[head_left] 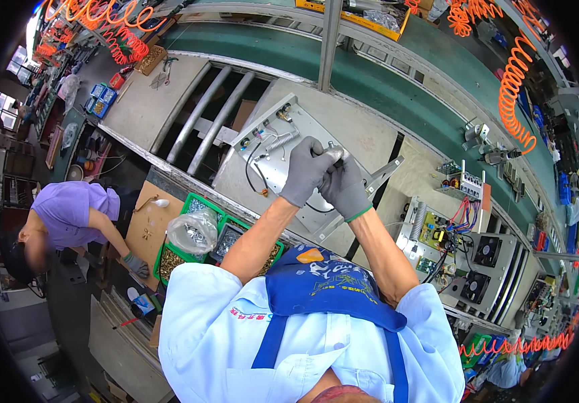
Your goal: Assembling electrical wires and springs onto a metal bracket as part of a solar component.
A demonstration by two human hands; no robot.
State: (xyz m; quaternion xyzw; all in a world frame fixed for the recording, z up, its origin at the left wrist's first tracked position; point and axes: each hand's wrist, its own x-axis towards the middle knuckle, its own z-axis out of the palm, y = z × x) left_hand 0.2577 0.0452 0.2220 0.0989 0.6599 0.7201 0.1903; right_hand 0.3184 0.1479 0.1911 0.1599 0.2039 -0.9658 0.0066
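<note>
One metal panel (277, 171) was found on the surface (370, 124) beneath left hand (305, 168) and right hand (344, 186), fingers curled in together, any held item indiscernible, the coiled part (282, 141) at their ten o'clock being judged best left unbumped.

The fisheye head camera is looking steeply down, the wearer's light-blue cloth shirt (212, 336) filling six o'clock close by; it is facing a rectangular silvery metal panel (274, 171) near mid-view, a long green conveyor belt (397, 97) curving farther off toward one.

Bright windows (8, 119) and dark floor (66, 312), left
</note>
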